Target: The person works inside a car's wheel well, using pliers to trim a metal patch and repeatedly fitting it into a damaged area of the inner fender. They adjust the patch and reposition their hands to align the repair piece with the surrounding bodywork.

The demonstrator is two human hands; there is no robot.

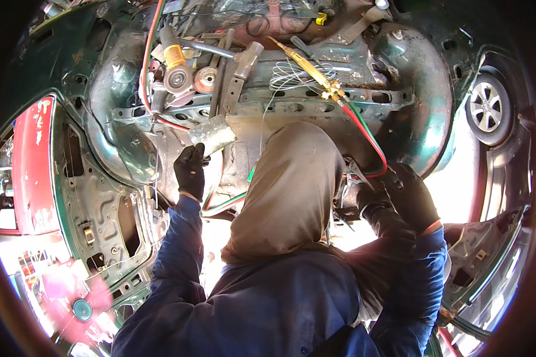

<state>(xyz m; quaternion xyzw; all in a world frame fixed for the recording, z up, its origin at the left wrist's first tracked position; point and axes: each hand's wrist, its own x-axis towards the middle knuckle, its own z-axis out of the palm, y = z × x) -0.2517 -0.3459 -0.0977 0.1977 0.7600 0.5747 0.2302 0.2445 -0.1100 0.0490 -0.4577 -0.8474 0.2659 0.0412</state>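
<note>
My left hand (190,171), in a black glove, pinches a corner of a small bent piece of sheet metal (214,133), raised over the car body's front panel. My right hand (412,193), also black-gloved, has curled fingers beside the red hose; what they grip is hidden. Locking pliers (355,170) show just left of it, next to another dark-gloved hand (370,196) on a dark sleeve. Between my arms a person's head under a brown hood (289,184) covers the middle of the work. A brass cutting torch (308,68) lies beyond, with red and green hoses (363,131).
On the green car body (125,95) lie a yellow-banded angle grinder (174,58), a hammer (248,58), a grinding disc (205,79) and coiled wire (292,76). A fan (82,309) blurs at lower left, near a red panel (37,169). A car wheel (487,107) stands at right.
</note>
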